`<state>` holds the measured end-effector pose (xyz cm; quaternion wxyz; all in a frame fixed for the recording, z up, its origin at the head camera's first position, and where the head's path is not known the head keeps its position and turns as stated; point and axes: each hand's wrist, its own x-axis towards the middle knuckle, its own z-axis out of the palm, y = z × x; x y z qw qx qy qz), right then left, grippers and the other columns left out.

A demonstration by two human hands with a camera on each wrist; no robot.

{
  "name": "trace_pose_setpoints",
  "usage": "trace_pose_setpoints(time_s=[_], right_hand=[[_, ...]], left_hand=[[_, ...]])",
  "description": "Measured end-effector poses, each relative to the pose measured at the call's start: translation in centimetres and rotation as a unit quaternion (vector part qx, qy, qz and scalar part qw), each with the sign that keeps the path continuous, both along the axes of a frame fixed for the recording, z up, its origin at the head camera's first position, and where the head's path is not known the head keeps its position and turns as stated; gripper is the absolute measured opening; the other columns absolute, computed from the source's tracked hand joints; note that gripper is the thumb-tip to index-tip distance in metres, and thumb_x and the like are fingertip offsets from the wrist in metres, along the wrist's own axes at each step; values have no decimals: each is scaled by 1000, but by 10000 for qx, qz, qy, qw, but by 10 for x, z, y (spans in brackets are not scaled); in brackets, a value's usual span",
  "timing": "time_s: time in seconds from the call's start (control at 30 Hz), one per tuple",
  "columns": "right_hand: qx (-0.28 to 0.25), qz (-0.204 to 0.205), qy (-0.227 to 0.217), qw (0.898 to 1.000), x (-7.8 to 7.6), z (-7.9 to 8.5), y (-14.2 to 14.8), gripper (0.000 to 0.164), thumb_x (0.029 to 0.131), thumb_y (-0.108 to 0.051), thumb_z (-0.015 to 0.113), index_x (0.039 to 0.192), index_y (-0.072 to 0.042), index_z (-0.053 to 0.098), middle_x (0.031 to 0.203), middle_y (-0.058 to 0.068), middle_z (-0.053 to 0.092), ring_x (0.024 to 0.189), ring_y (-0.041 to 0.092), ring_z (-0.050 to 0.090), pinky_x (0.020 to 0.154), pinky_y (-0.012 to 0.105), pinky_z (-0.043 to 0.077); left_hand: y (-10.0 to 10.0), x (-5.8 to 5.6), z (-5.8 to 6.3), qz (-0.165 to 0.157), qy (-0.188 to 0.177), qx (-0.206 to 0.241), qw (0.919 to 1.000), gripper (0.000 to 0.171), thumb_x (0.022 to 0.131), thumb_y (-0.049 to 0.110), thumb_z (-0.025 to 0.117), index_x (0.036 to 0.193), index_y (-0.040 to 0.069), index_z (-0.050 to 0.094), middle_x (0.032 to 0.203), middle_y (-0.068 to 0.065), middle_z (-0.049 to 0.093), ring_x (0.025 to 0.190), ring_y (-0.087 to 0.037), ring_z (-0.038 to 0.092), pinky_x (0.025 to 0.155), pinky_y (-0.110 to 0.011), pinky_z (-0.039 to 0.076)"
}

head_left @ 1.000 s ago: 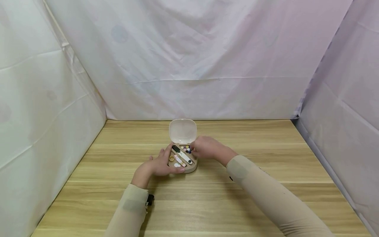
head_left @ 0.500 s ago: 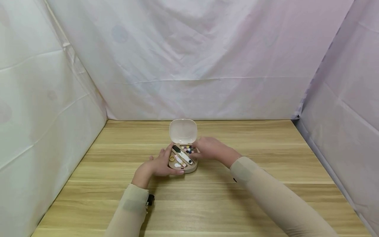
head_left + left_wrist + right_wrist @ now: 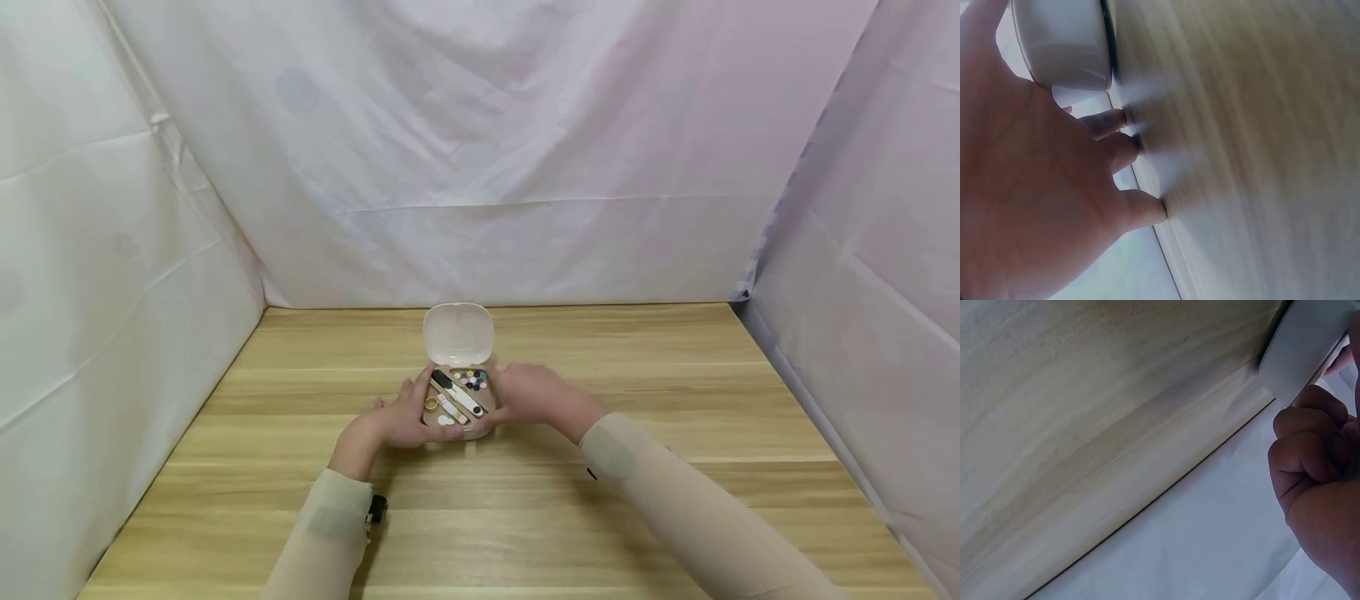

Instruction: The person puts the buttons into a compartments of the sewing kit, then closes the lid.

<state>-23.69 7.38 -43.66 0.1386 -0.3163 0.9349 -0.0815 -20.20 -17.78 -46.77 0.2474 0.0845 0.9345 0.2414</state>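
A small beige sewing-kit box [image 3: 491, 402] stands on the table, its translucent lid [image 3: 459, 333] tipped up behind it. Inside lie a long white-and-black tool [image 3: 459, 393], a pink-patterned strip [image 3: 452, 409], a gold ring [image 3: 431, 403], white discs [image 3: 446, 421] and several coloured button-like pieces [image 3: 471, 381]. My left hand [image 3: 405, 419] holds the box's left side between thumb and forefinger; its other fingers touch the tabletop in the left wrist view. Round the right side, my right hand [image 3: 528, 393] has thumb and forefinger on the box, the remaining fingers curled [image 3: 1300, 453]. Its thumb is out of sight in the right wrist view.
The wood-grain table [image 3: 480, 517] reaches back to a pale cloth [image 3: 465, 167] hung behind it. More cloth hangs at the left [image 3: 112, 275] and the right [image 3: 862, 250]. A dark wrist device [image 3: 377, 508] sits at the left sleeve.
My right hand has drawn back from the coloured pieces to the box's right edge, its thumb moving to the front corner. The pieces are more exposed now. My left hand keeps its hold.
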Motion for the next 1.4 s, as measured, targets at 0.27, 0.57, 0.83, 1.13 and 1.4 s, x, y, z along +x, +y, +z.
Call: trace_pose_setpoints(time_s=[0.27, 0.57, 0.83, 1.13, 1.4], right_hand=[[-686, -1105, -860, 9878, 9, 0, -7, 110, 77, -58, 91, 164, -11, 42, 141, 18, 69, 108, 23, 67, 97, 45, 58], [-1324, -2507, -1386, 9489, 24, -2, 2, 108, 71, -50, 98, 163, -36, 44, 167, 14, 47, 152, 36, 49, 121, 62, 42], [-1384, -2742, -1377, 9416, 42, -3, 24, 108, 71, -49, 98, 163, -35, 43, 168, 13, 46, 152, 37, 48, 120, 60, 43], [-1002, -2846, -1163, 9463, 54, -2, 47, 108, 71, -54, 96, 163, -34, 43, 165, 16, 50, 147, 41, 53, 110, 65, 49], [-1226, -2727, -1156, 9472, 66, -1, 64, 107, 74, -51, 95, 164, -29, 43, 162, 20, 51, 145, 46, 54, 108, 68, 49]], left_hand=[[5, 10, 6, 171, 299, -145, 9993, 137, 81, 87, 66, 172, 18, -10, 177, -27, 12, 167, -43, 9, 126, -80, 4], [19, 15, 7, 140, 637, -628, 9959, 134, 80, 93, 59, 173, 19, -4, 178, -23, 17, 166, -46, 14, 122, -85, 5], [42, 19, 2, 84, 650, -880, 9940, 137, 74, 99, 57, 173, 26, -3, 179, -21, 13, 167, -43, 5, 122, -86, 2], [72, 33, 17, 110, 748, -935, 9927, 132, 77, 93, 63, 174, 23, 7, 178, -20, 18, 167, -43, 9, 122, -85, 5], [88, 41, 15, 179, 785, -779, 9937, 135, 72, 96, 64, 174, 26, 8, 178, -20, 19, 167, -45, 7, 122, -85, 2]])
